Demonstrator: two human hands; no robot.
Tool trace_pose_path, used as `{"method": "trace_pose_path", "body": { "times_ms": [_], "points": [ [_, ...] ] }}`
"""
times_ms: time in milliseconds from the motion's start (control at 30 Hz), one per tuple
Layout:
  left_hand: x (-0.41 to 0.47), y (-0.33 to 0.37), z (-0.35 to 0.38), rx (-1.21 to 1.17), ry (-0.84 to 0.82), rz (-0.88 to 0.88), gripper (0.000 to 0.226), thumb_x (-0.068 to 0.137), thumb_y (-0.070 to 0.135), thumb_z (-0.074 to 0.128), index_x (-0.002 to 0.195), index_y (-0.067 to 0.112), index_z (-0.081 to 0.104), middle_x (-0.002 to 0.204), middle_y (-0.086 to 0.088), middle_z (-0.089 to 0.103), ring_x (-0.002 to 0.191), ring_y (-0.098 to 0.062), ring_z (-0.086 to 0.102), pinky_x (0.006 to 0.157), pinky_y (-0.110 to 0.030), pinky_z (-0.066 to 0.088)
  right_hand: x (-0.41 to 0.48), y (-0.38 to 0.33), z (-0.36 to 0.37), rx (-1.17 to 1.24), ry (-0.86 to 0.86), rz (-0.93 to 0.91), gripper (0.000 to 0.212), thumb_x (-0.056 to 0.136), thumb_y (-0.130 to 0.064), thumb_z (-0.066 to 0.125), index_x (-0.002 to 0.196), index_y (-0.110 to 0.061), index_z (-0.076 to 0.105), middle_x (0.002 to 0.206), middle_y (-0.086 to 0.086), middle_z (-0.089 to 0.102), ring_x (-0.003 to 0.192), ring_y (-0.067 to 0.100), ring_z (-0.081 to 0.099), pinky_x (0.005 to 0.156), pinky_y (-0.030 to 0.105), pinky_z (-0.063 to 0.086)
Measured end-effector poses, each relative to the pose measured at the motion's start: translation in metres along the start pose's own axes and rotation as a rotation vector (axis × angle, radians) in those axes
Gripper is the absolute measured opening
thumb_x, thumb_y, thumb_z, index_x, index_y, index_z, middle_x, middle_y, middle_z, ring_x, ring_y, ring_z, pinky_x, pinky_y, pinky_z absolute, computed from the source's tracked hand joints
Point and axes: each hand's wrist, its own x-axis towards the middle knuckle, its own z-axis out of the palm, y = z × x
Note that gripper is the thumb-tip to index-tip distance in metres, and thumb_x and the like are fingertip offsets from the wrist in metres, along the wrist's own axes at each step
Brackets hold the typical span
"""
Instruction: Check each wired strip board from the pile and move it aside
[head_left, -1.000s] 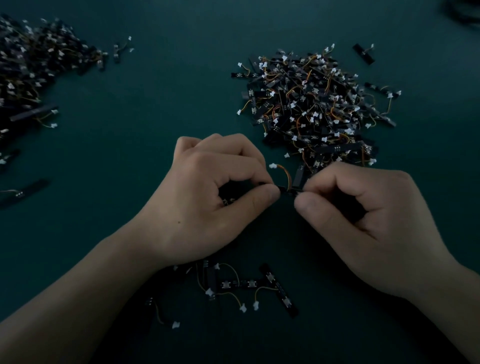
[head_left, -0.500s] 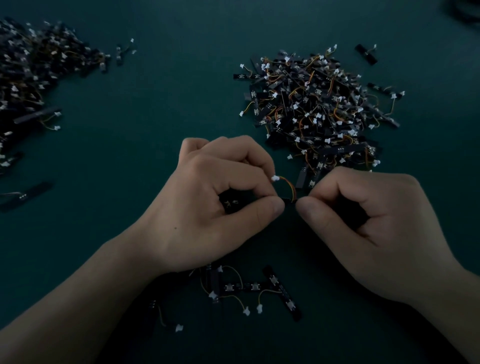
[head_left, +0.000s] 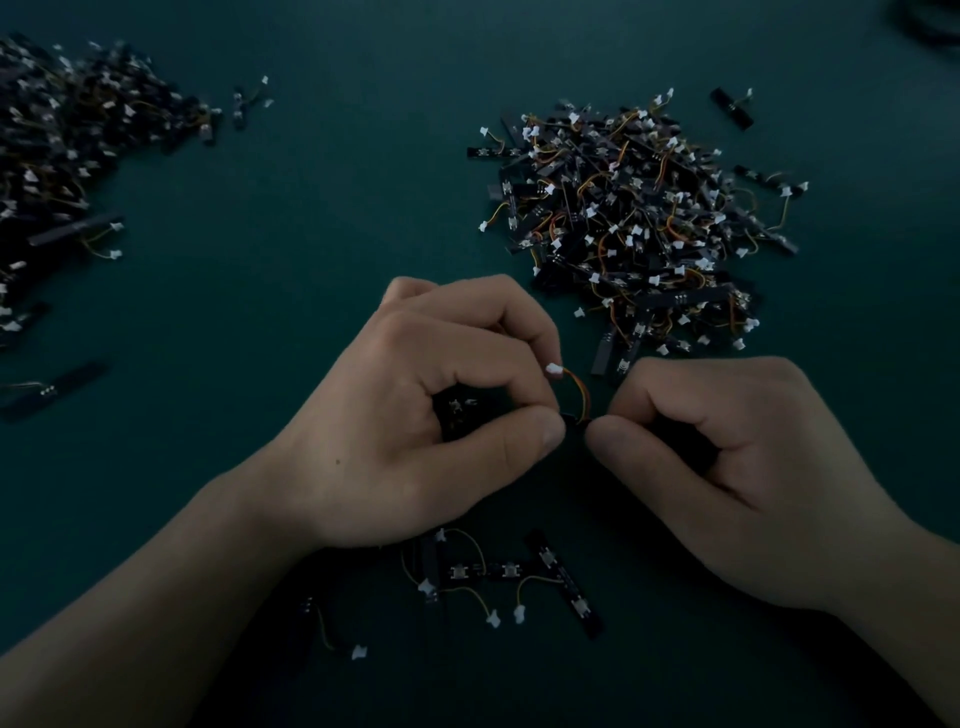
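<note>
Pinching the strip board (head_left: 575, 419), left hand (head_left: 415, 431) and right hand (head_left: 737, 467) have drawn back.

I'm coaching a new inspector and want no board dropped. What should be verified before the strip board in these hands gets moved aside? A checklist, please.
1. Grip: left hand and right hand both pinch the small black wired strip board: ok.
2. Its orange wire loop with white plug is apart from the big pile of black boards on the right: ok.
3. Board face checked: cannot tell; the hands hide it.
4. Drop spot: cannot tell; a dark heap lies far left, a few loose boards below the wrists.
5. Light: dim, not ok.
</note>
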Motion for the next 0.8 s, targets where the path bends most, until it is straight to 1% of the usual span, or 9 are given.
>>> {"method": "trace_pose_path", "body": {
  "times_ms": [167,267,367,433,533,600,633,700,800],
  "points": [
    [0.0001,-0.0008,0.0024,0.005,-0.035,-0.006,0.019,0.090,0.029,0.065,0.072,0.022,0.071,0.096,0.011,0.064,0.092,-0.013,0.066,0.100,-0.042,0.035,-0.0006,-0.0017,-0.0004,-0.033,-0.059,-0.029,0.038,0.098,-0.043,0.056,0.065,-0.024,0.054,0.056,-0.013,0.043,0.051,0.008,0.047,0.047,0.028,0.037],
    [0.0011,-0.0015,0.0019,0.022,-0.023,-0.034,0.018,0.091,0.036,0.062,0.098,0.025,0.074,0.095,0.014,0.066,0.094,-0.013,0.065,0.096,-0.039,0.040,-0.0006,-0.0013,0.0001,-0.046,-0.040,-0.042,0.045,0.099,-0.039,0.055,0.059,-0.020,0.046,0.051,-0.011,0.037,0.046,0.010,0.041,0.044,0.028,0.032],
    [-0.0001,-0.0020,0.0007,0.050,-0.052,-0.127,0.067,0.078,0.033,0.060,0.144,0.030,0.051,0.102,0.019,0.062,0.098,-0.015,0.057,0.094,-0.032,0.039,-0.0020,-0.0017,0.0002,0.048,0.137,0.069,0.042,0.101,-0.041,0.052,0.064,-0.021,0.056,0.051,-0.002,0.046,0.044,0.013,0.046,0.042,0.020,0.033],
    [-0.0011,-0.0021,0.0013,0.105,-0.136,-0.133,0.089,0.067,0.030,0.059,0.153,0.033,0.037,0.108,0.022,0.057,0.103,-0.013,0.053,0.097,-0.029,0.036,-0.0019,-0.0029,-0.0021,0.156,0.243,0.148,0.038,0.101,-0.048,0.050,0.077,-0.025,0.068,0.056,0.002,0.054,0.044,0.013,0.049,0.041,0.020,0.037],
    [0.0003,-0.0031,0.0039,0.211,-0.199,-0.116,0.099,0.061,0.026,0.058,0.156,0.033,0.034,0.110,0.024,0.054,0.108,-0.007,0.050,0.101,-0.032,0.037,-0.0018,-0.0029,-0.0069,0.074,-0.006,0.093,0.039,0.095,-0.059,0.060,0.077,-0.025,0.067,0.058,-0.005,0.057,0.050,0.006,0.053,0.048,0.021,0.040],
    [0.0014,-0.0043,0.0041,0.202,-0.192,-0.125,0.096,0.061,0.020,0.057,0.155,0.032,0.037,0.108,0.023,0.055,0.107,-0.007,0.050,0.101,-0.032,0.037,-0.0017,-0.0045,-0.0022,-0.216,-0.312,-0.047,0.024,0.081,-0.053,0.080,0.086,-0.031,0.071,0.072,-0.014,0.065,0.064,-0.002,0.058,0.060,0.022,0.045],
    [0.0014,-0.0051,0.0039,0.190,-0.183,-0.128,0.093,0.062,0.017,0.056,0.153,0.032,0.040,0.106,0.023,0.056,0.106,-0.007,0.050,0.100,-0.031,0.037,-0.0018,-0.0054,0.0001,-0.344,-0.383,-0.105,0.028,0.074,-0.050,0.087,0.092,-0.033,0.074,0.078,-0.016,0.067,0.070,0.001,0.061,0.063,0.025,0.048],
    [0.0010,-0.0063,0.0032,0.169,-0.166,-0.128,0.087,0.063,0.011,0.053,0.147,0.033,0.047,0.102,0.022,0.058,0.104,-0.007,0.051,0.098,-0.029,0.037,-0.0023,-0.0069,0.0027,-0.375,-0.383,-0.135,0.035,0.068,-0.048,0.092,0.096,-0.034,0.076,0.086,-0.017,0.069,0.076,0.006,0.065,0.068,0.027,0.051],
    [0.0017,-0.0066,0.0044,0.141,-0.128,-0.132,0.075,0.064,0.004,0.048,0.131,0.034,0.060,0.091,0.019,0.062,0.098,-0.008,0.055,0.095,-0.028,0.038,-0.0046,-0.0045,0.0016,-0.264,-0.346,-0.145,0.022,0.078,-0.038,0.087,0.097,-0.036,0.077,0.092,-0.020,0.069,0.086,-0.001,0.063,0.078,0.023,0.050]
  ]
}}
